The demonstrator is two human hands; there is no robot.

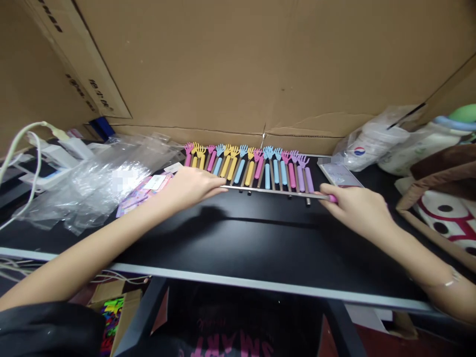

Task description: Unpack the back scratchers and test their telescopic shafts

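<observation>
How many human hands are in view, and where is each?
2. The left hand holds one side of a metal rod; the right hand holds the other, at its pink part. Both are above the black table. No other human hand shows.

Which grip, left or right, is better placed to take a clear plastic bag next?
Probably the left grip: it pinches the metal rod at the end nearer the plastic bags, while the right grip holds the pink end, farther away.
</observation>
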